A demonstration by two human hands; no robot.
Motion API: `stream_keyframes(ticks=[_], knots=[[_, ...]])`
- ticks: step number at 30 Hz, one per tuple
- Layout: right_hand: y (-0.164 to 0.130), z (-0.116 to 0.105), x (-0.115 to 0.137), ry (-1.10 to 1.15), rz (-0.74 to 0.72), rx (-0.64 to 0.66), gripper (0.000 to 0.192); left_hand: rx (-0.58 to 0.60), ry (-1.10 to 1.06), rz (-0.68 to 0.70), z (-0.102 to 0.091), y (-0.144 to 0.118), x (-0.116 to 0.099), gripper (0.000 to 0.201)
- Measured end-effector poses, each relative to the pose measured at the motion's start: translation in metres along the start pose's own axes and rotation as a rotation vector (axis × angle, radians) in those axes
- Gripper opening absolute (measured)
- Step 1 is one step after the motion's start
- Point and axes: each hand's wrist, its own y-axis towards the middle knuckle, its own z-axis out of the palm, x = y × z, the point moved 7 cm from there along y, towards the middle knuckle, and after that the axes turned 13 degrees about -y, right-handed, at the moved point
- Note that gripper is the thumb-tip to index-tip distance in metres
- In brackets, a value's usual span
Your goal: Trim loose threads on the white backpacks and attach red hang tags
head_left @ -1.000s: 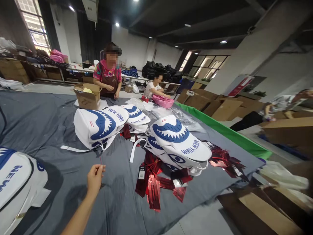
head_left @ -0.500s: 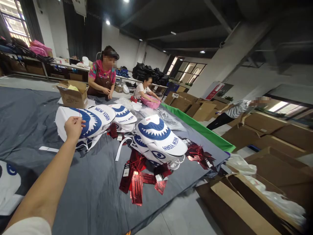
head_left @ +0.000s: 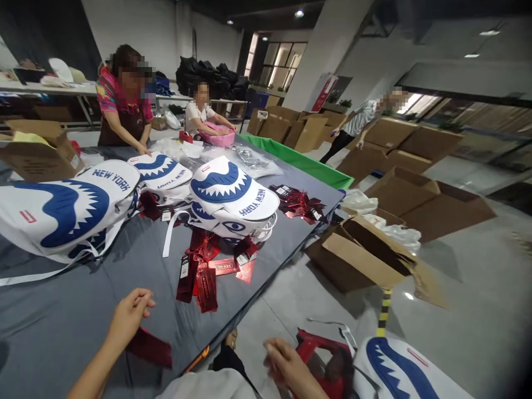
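My left hand (head_left: pixel 132 311) is over the near edge of the grey-covered table, with its fingers closed in a pinch. A dark red hang tag (head_left: pixel 150 347) dangles just below it, its string too thin to make out. Low in the middle is my right hand (head_left: pixel 286 360), blurred, its fingers curled and pointing left; what they hold, if anything, does not show. Beside that hand stands a red stool (head_left: pixel 322 339), and a white backpack (head_left: pixel 399 366) with a blue toothed mouth is at the lower right. More red tags (head_left: pixel 206 285) lie in a pile on the table.
White shark-mouth backpacks (head_left: pixel 235 188) marked NEW YORK lie on the table (head_left: pixel 137 266), with a second tag heap (head_left: pixel 297 202) behind. One co-worker (head_left: pixel 124 105) touches a backpack; another handles a pink bag (head_left: pixel 216 134). Cardboard boxes (head_left: pixel 366 252) stand on the floor at right.
My left hand has drawn back from the left backpack to the near table edge, the red tag now showing below it. My right hand has come into view. The view has swung right and down.
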Motion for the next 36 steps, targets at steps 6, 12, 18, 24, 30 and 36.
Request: stream_keyframes(ticks=[6, 12, 18, 24, 30, 36], knots=[[0.133, -0.08, 0.078, -0.177, -0.347, -0.139, 0.05, -0.014, -0.044, -0.088, 0.085, -0.017, -0.026, 0.051], [0.238, -0.194, 0.14, -0.565, -0.583, -0.724, 0.063, -0.222, -0.177, -0.024, 0.132, -0.019, -0.055, 0.041], [0.207, -0.179, 0.182, -0.554, -0.78, -0.611, 0.057, -0.33, -0.28, -0.057, 0.147, -0.043, -0.05, 0.035], [0.116, -0.018, 0.198, -0.069, -0.745, 0.466, 0.055, -0.02, -0.389, -0.039, 0.227, -0.039, -0.049, 0.021], [0.103, -0.03, 0.182, -0.15, -0.651, 0.316, 0.06, 0.154, -0.187, 0.161, 0.259, -0.039, -0.065, 0.023], [0.161, -0.173, 0.115, -0.51, -0.376, -0.136, 0.064, -0.154, 0.06, 0.323, 0.208, 0.021, -0.033, 0.032]])
